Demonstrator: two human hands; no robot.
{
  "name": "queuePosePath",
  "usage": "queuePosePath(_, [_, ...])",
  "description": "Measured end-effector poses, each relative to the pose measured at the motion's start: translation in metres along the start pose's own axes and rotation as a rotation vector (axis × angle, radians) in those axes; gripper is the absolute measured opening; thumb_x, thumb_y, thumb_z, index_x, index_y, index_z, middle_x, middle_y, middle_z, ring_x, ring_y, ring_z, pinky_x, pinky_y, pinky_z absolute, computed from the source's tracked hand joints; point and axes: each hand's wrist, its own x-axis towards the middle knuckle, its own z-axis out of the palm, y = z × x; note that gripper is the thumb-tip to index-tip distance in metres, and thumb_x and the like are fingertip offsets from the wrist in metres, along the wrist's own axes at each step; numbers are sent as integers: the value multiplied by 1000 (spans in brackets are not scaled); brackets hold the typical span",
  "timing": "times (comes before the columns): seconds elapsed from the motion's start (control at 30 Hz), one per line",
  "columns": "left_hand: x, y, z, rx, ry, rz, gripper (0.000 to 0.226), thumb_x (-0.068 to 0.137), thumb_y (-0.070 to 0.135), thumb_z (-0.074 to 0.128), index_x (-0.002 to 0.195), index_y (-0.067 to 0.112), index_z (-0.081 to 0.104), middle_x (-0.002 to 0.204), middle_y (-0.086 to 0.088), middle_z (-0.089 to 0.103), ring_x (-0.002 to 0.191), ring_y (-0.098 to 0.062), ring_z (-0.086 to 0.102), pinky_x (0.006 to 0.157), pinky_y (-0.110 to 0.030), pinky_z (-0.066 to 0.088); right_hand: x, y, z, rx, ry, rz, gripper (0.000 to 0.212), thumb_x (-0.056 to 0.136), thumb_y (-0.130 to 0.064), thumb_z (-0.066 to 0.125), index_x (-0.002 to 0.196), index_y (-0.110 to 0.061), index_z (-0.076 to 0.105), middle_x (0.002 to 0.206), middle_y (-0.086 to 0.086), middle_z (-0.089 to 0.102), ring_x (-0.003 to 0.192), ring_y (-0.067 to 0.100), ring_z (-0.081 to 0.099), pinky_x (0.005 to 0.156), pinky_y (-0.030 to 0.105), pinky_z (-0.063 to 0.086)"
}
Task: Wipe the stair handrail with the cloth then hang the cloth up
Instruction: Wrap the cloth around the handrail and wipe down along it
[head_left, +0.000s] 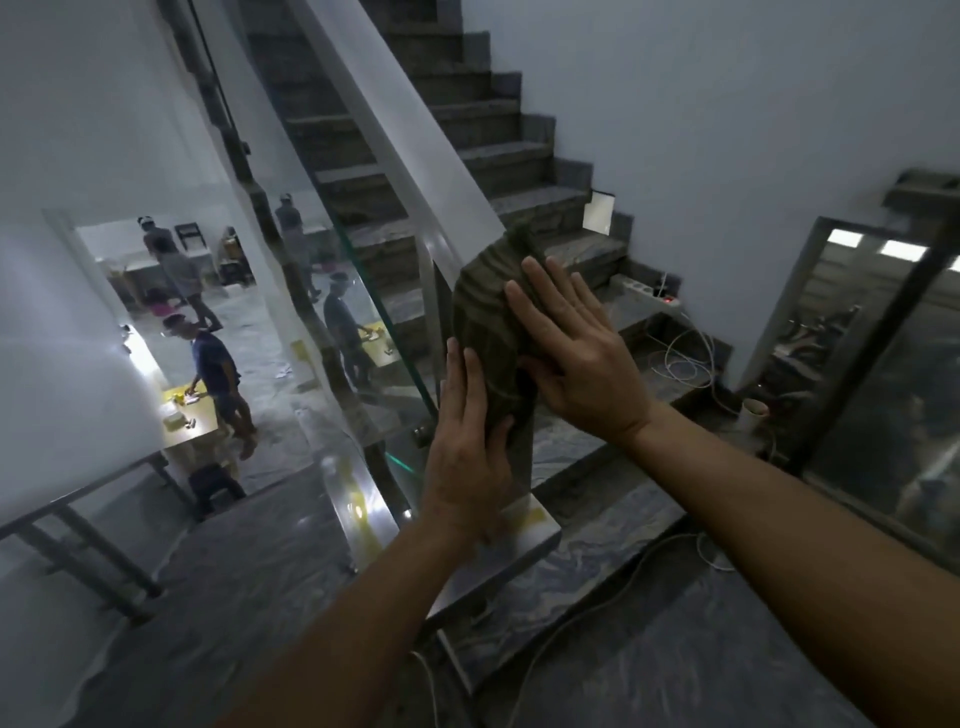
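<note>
A dark olive cloth (485, 312) is draped over the curved lower end of the pale stair handrail (395, 119), which slopes up and to the left. My left hand (467, 441) presses flat against the cloth's left side, its thumb pinching the lower edge. On the cloth's right side lies my right hand (576, 353), fingers spread and pointing up, thumb tucked under a fold. The handrail's end under the cloth is hidden.
A glass balustrade panel (358, 332) runs below the rail. Dark stone stairs (519, 156) climb behind it. A power strip (644, 293) and white cables (685, 364) lie on the lower steps. Several people stand in the room at the left. A glass door (883, 374) is at right.
</note>
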Motion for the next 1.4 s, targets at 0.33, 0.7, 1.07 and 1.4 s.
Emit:
queuePosePath(0.33, [-33, -26, -9, -35, -165, -58, 69, 88, 1, 51, 149, 5, 19, 160, -10, 12, 135, -13, 30, 104, -9, 34, -84, -42, 56, 266, 45, 337, 57, 91, -7, 57, 144, -4, 36, 155, 21, 23, 121, 29, 54, 97, 26, 48])
queuePosePath(0.7, [-57, -15, 8, -289, -129, -427, 68, 86, 2, 57, 147, 18, 31, 158, 6, 20, 142, -17, 30, 111, -27, 35, -82, -66, 43, 654, 193, 791, 38, 79, -1, 71, 116, -9, 66, 114, 5, 69, 99, 11, 68, 84, 23, 55])
queuePosePath(1.07, [-45, -18, 9, -462, 115, -717, 55, 70, -7, 75, 120, 11, 63, 105, 8, 68, 91, 9, 64, 79, -7, 50, -84, -45, 53, 625, 22, 929, 28, 76, 5, 72, 94, -12, 58, 86, -14, 63, 83, -13, 63, 72, 7, 50])
queuePosePath(1.4, [-60, -31, 6, 211, -470, -654, 28, 84, 16, 66, 111, 13, 70, 106, -11, 72, 96, -27, 66, 89, -36, 52, -107, -46, 67, 193, -464, 965, 16, 84, -6, 63, 96, -5, 74, 88, 9, 70, 84, 22, 64, 75, 26, 49])
